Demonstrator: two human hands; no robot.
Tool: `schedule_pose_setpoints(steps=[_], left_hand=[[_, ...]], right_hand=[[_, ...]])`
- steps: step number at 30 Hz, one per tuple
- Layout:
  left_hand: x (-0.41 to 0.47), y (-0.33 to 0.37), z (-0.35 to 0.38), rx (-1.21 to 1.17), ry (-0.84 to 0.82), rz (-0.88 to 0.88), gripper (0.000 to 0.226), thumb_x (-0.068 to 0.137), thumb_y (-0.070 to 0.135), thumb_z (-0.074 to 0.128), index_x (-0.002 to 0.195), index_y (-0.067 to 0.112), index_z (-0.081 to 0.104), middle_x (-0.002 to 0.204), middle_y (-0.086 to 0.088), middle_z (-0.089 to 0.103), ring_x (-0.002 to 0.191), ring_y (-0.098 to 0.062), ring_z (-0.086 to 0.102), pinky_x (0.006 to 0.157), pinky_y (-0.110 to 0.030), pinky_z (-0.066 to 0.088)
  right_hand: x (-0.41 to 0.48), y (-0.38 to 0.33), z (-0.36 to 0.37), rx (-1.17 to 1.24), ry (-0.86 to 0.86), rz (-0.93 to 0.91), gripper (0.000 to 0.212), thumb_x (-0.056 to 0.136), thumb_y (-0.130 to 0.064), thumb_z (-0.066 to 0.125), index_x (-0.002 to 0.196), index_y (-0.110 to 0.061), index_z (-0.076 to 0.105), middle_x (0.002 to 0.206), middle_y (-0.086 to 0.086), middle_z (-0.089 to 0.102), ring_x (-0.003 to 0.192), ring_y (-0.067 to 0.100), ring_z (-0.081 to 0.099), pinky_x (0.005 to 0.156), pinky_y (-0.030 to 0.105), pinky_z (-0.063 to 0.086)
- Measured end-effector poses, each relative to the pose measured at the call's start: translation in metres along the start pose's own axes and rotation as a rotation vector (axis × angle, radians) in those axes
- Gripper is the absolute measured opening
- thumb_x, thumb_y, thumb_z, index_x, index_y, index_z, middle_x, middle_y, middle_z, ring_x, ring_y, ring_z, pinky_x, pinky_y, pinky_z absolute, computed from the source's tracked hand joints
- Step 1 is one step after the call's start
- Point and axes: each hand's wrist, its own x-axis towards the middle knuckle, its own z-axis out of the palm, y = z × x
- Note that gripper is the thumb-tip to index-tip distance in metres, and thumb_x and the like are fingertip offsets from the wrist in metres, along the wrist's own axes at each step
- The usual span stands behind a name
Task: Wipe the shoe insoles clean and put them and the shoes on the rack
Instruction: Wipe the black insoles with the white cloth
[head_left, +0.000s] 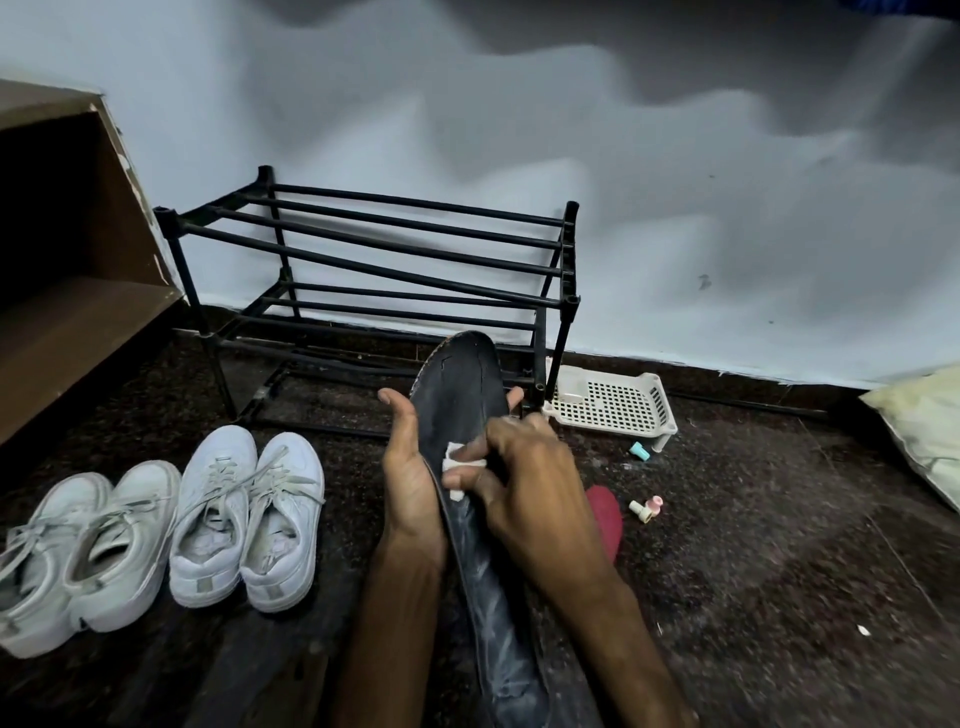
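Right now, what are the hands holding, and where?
The left hand grips the dark insole round its front part; the right hand pinches a white wipe against it.

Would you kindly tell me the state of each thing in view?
Dark worn insole: gripped by left hand, toe up.
White wipe: pinched by right hand, pressed on insole.
Black barred rack: standing, no shoes on it.
Four white laced sneakers: paired on floor.
White perforated tray: on floor beside rack.
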Motion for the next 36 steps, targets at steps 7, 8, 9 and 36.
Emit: schedule_pose_setpoints(steps=[7,8,9,36], left_hand=[[0.001,-0.014,0.003,-0.053,-0.123,-0.004,0.083,0.093,0.070,0.026,0.108,0.003,0.072,0.113,-0.017,0.070,0.108,-0.028,0.067,0.090,-0.039,0.056],[0.001,-0.012,0.003,-0.062,-0.112,-0.006,0.083,0.093,0.070,0.026,0.108,0.003,0.072,0.113,-0.018,0.069,0.108,-0.028,0.067,0.089,-0.039,0.056],[0.002,-0.010,0.001,-0.068,-0.092,-0.006,0.084,0.092,0.071,0.027,0.110,0.002,0.071,0.114,-0.019,0.068,0.107,-0.029,0.067,0.088,-0.040,0.057],[0.009,-0.003,-0.005,-0.005,-0.184,0.005,0.077,0.088,0.068,0.033,0.096,0.001,0.071,0.094,-0.016,0.071,0.091,-0.021,0.071,0.076,-0.030,0.058]], right_hand=[[0.056,0.010,-0.008,-0.017,0.211,0.105,0.014,0.081,-0.027,0.075,0.080,-0.016,0.066,0.090,-0.007,0.070,0.092,0.015,0.052,0.081,0.035,0.046],[0.053,0.010,-0.006,-0.027,0.221,0.117,0.014,0.082,-0.028,0.075,0.080,-0.018,0.065,0.090,-0.008,0.071,0.091,0.015,0.052,0.081,0.038,0.046],[0.046,0.008,-0.003,-0.038,0.222,0.123,0.013,0.082,-0.028,0.074,0.080,-0.021,0.064,0.090,-0.009,0.070,0.091,0.016,0.053,0.082,0.041,0.046],[0.021,0.003,0.012,-0.115,0.246,0.022,0.014,0.085,-0.022,0.071,0.088,-0.031,0.061,0.091,-0.013,0.059,0.092,0.011,0.053,0.093,0.046,0.035]])
